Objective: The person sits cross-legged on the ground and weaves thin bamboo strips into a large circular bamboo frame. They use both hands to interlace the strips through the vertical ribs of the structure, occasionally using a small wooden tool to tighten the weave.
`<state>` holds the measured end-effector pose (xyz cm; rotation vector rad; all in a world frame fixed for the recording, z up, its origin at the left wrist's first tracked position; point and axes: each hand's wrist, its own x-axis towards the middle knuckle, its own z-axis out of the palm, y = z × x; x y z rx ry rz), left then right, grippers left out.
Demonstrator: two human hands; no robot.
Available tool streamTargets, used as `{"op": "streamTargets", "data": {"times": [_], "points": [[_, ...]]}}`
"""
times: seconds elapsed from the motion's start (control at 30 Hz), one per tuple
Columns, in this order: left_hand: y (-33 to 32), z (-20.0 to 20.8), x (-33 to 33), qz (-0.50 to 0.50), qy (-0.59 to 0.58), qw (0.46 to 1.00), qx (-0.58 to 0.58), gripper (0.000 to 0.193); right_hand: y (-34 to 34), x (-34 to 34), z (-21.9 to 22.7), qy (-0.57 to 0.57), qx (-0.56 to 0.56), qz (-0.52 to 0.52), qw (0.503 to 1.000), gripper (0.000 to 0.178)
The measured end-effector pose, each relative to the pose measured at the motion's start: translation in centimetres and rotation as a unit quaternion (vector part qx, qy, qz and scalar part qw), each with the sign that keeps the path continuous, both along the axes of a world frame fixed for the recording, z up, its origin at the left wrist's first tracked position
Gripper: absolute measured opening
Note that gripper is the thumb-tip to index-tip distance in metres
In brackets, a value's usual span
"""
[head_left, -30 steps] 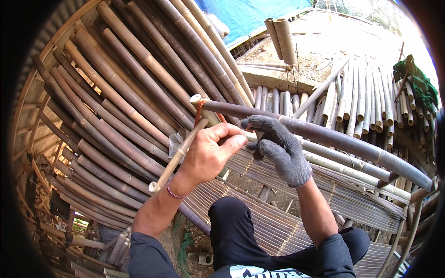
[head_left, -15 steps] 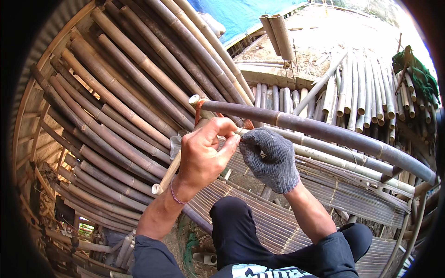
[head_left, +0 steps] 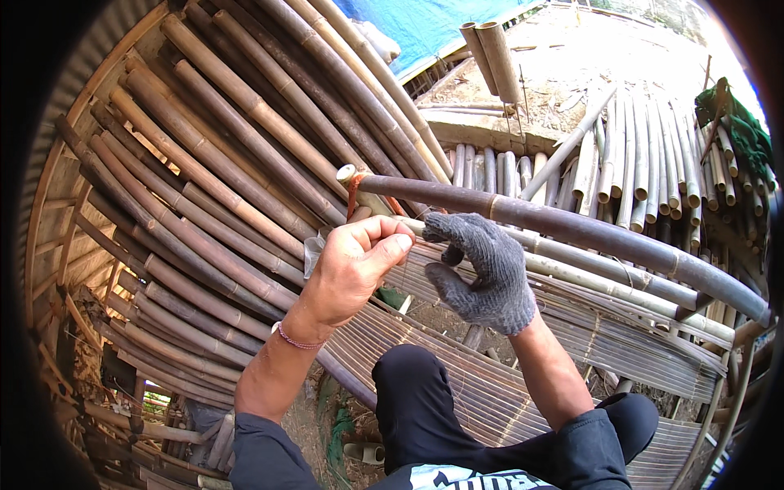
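Pinch gently with left hand (head_left: 347,265), fingers together, cannot tell on what; steady right hand (head_left: 494,278) nearby, fingers half open, seemingly empty.

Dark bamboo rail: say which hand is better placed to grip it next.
Likely the gloved right hand, curled open near the dark bamboo rail; the bare left hand is pinched closed.
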<state>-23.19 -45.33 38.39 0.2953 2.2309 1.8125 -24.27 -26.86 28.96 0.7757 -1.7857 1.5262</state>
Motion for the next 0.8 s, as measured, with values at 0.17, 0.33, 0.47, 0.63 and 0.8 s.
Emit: {"op": "streamTargets", "data": {"times": [0.17,0.33,0.47,0.63,0.8], "points": [[0.6,-0.5,0.1,0.002,0.049,0.997,-0.052,0.014,-0.2,-0.1,0.0,0.112,0.03,-0.09,0.989,0.032],[0.1,-0.4,0.1,0.035,0.317,0.903,-0.287,0.011,0.7,-0.9,-0.2,0.125,0.051,-0.191,0.972,0.02],[-0.7,0.6,-0.2,-0.007,0.011,0.996,-0.083,0.016,1.2,-1.0,0.0,0.114,0.047,-0.199,0.972,0.021],[1.3,-0.3,0.2,-0.029,0.094,0.993,-0.064,0.018,1.3,-0.5,0.8,0.174,0.096,-0.144,0.969,0.022],[2.1,-0.3,0.0,-0.044,0.195,0.966,-0.162,0.014,0.9,-0.7,0.7,0.002,-0.068,0.013,0.998,0.025]]}}
